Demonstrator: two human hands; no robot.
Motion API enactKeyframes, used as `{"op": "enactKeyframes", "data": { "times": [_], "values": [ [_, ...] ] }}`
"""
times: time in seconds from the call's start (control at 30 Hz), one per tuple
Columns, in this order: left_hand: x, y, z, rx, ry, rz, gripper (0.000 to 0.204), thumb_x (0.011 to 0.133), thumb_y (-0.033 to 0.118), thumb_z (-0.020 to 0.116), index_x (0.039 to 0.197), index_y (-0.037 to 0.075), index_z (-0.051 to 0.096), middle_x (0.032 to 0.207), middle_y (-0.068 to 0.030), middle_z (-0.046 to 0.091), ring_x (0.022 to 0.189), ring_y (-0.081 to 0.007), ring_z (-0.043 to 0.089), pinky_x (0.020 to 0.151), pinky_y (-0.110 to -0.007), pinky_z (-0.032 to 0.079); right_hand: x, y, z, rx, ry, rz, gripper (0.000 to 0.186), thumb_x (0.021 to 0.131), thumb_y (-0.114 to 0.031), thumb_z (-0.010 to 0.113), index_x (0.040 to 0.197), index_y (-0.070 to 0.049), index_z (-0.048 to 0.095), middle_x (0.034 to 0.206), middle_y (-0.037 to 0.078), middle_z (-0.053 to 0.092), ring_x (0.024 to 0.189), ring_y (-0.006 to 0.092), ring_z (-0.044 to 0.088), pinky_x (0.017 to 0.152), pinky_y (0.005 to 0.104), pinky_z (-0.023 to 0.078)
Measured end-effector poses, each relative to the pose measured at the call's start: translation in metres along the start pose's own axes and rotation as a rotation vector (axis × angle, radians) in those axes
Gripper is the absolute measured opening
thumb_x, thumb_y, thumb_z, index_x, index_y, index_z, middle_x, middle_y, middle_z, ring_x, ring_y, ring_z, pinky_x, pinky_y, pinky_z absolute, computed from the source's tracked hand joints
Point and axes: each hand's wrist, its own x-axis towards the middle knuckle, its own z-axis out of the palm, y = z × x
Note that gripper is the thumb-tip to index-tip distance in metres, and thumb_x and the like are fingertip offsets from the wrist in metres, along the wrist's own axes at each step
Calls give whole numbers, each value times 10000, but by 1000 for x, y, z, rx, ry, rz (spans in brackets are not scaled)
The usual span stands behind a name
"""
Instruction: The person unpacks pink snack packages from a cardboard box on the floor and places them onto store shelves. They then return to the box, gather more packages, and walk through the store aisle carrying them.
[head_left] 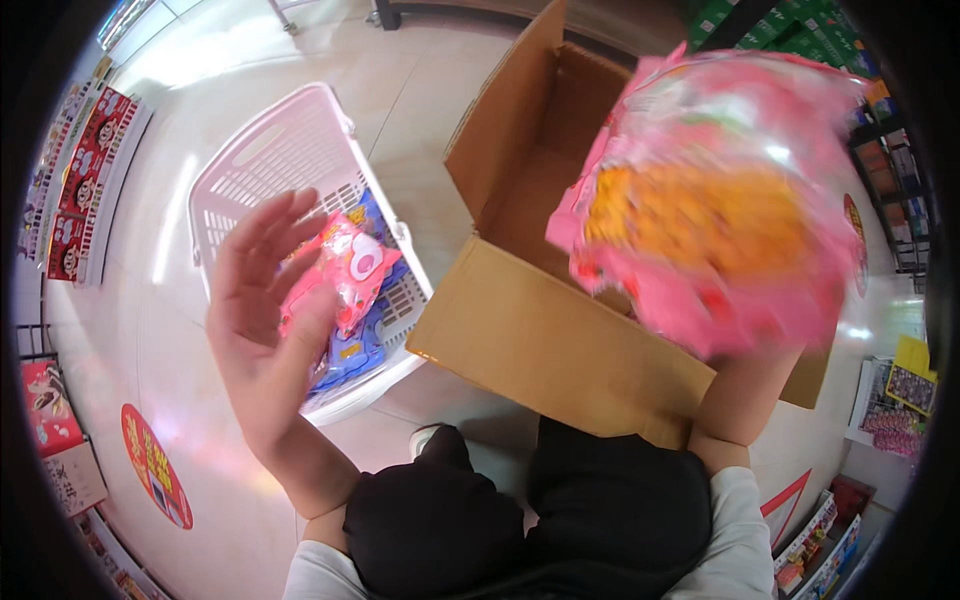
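My left hand (270, 320) hovers over the pale pink plastic basket (265, 140), open, its fingers apart and nothing in them. Partly behind those fingers lies a small pink snack bag (355, 265) in the basket, on top of blue packages (355, 350). To the right, a large pink bag of orange snacks (700, 210) with a clear window is raised above an open cardboard box (560, 340), blurred by motion. My right forearm (750, 400) reaches up behind this bag and holds it, so the bag hides my right hand's fingers.
The box's flaps stand folded outward, one close to my knees (440, 520). Shelves with red packages (90, 190) line the left side, and racks (890, 180) stand at the right. Green boxes (790, 30) are stacked at the far right. Pale floor tiles (410, 60) lie beneath.
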Motion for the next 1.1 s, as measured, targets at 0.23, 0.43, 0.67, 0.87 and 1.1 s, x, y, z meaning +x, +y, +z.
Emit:
{"op": "enactKeyframes", "data": {
  "times": [0.23,0.43,0.67,0.87,1.1],
  "values": [
    [-22,25,60,29,-261,282,1095,510,331,851,1368,39,237,1346,-204,329,1215,-339,383,962,-424,345,-8,-25,72,250,-179,-223,168,891,-105,502,986,17,567,797,-11,576,706,34,507,611,198,418],
    [-43,-39,11,544,190,142,682,752,223,693,1302,9,351,1158,-176,508,989,-311,543,819,-381,444,19,-27,118,464,-400,-186,203,926,-136,487,1040,19,552,832,-45,546,733,1,446,640,178,392],
    [-10,5,-50,11,1009,261,242,860,194,585,1015,10,552,920,-83,612,698,-155,583,584,-247,406,21,-24,150,553,-711,-188,237,941,-170,450,1084,8,518,954,0,568,856,39,493,750,213,420],
    [-22,-14,-83,490,528,-12,857,806,252,648,1405,10,85,1453,-158,146,1314,-281,238,1047,-360,243,12,-1,167,772,-724,64,251,946,-181,444,1080,13,528,924,-12,576,840,32,495,746,217,426],
    [-18,-31,-52,-233,-55,-205,447,641,118,749,1024,-46,585,921,-94,643,1017,-211,556,897,-347,407,18,-5,152,430,-726,-89,297,888,-132,533,1156,-12,490,1065,60,554,969,101,505,855,268,405]
  ]
}}
